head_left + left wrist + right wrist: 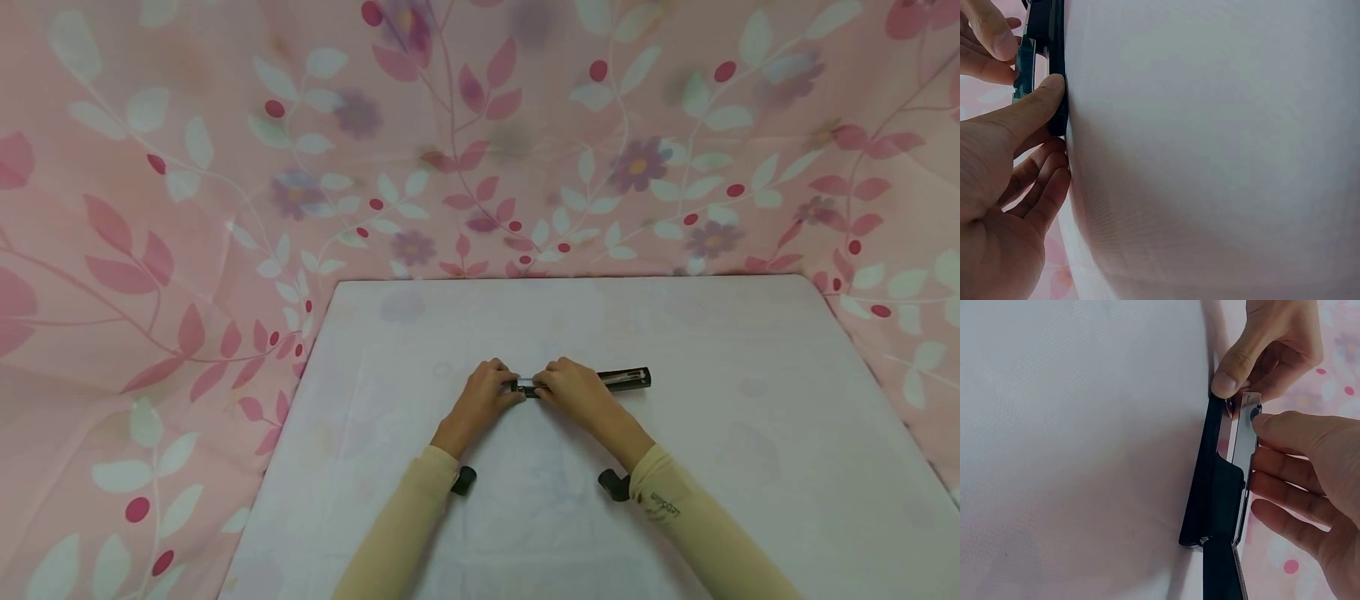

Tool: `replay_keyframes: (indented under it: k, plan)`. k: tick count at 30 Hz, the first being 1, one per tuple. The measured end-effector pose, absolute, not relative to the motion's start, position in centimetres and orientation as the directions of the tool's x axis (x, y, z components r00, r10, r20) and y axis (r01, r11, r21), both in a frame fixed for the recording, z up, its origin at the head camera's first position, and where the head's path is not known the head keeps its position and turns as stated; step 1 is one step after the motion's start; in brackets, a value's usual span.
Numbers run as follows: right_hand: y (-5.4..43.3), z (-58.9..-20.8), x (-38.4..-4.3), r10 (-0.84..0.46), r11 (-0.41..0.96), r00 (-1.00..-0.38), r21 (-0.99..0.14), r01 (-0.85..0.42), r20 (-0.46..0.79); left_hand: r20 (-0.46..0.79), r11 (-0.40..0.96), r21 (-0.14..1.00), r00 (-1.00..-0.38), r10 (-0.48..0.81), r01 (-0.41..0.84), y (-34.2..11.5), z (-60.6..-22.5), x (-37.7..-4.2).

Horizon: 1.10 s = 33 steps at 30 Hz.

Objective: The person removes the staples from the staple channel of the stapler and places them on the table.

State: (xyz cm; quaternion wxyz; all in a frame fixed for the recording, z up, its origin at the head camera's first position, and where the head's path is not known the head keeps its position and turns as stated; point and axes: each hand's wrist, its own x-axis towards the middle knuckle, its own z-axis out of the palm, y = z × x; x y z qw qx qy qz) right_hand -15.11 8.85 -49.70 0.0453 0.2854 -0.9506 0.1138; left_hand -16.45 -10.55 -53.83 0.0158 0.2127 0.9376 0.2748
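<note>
A black stapler (pixel 628 380) lies on the white table with its top cover (pixel 1222 572) swung far back, pointing right in the head view. My left hand (pixel 477 402) pinches the front end of the stapler's base (pixel 1199 494), thumb on the near side. The metal staple magazine (pixel 1246 437) is raised at an angle above the base. My right hand (pixel 583 398) holds this magazine near its front, with the thumb on its side and the other fingers partly hidden. Whether staples lie inside cannot be seen.
The white cloth-covered table (pixel 555 325) reaches to a straight back edge. Pink floral fabric (pixel 465 150) hangs behind it and at its sides. Dark wrist devices (pixel 615 485) stick out from both pale yellow sleeves (pixel 405 508).
</note>
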Motion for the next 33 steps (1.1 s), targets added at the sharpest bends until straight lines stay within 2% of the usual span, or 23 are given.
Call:
replay_keyframes:
  k: [9,14,22,29,33]
  plan:
    - [8.7,-49.9,-14.9,-0.548,0.798,-0.816,-0.176,-0.576,0.185,0.091,0.755,0.526,-0.909,0.407,0.391,-10.6,-54.0,-16.5]
    - [8.4,-49.6,-14.7,-0.535,0.791,-0.826,-0.237,-0.564,0.177,0.09,0.748,0.534,-0.906,0.413,0.393,-10.6,-53.9,-16.5]
    - [7.9,-49.1,-14.4,-0.416,0.834,-0.904,-0.355,-0.423,0.101,0.09,0.756,0.517,-0.904,0.417,0.401,-10.5,-54.0,-16.5]
    - [7.8,-49.4,-14.4,-0.264,0.795,-0.963,-0.553,-0.248,0.052,0.083,0.764,0.506,-0.904,0.419,0.401,-10.5,-54.1,-16.6]
    - [7.9,-49.5,-14.4,-0.245,0.788,-0.967,-0.566,-0.241,0.071,0.08,0.767,0.499,-0.903,0.423,0.403,-10.5,-54.1,-16.6]
